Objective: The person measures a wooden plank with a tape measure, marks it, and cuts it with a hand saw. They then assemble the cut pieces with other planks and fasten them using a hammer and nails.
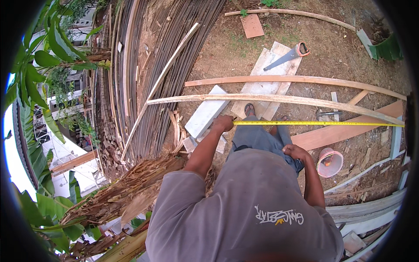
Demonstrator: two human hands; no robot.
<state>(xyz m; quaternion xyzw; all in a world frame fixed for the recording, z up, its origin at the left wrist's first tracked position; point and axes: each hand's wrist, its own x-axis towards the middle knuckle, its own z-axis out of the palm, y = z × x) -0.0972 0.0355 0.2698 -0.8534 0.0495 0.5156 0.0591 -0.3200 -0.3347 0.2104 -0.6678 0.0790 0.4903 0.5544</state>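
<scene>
My left hand [224,123] is closed around the end of a yellow tape measure [305,123]. Its blade runs out straight to the right, just beyond a long wooden batten [270,98], as far as the frame's right side. Low at my right hip, my right hand [297,153] has its fingers curled against the grey-blue trousers [257,135]; whether it grips the cloth or something small is hidden. A second batten [262,79] lies farther off, roughly alongside the first. Past my left hand rests a pale rectangular slab [207,111].
A handsaw [286,57] lies on pale boards [264,65] ahead. To my right stand a pinkish bucket [330,162] and a wide reddish plank [345,131]. Many thin poles [174,56] are stacked at left, near dry banana leaves [131,183]. A dark bar-shaped object [330,113] lies beyond the tape.
</scene>
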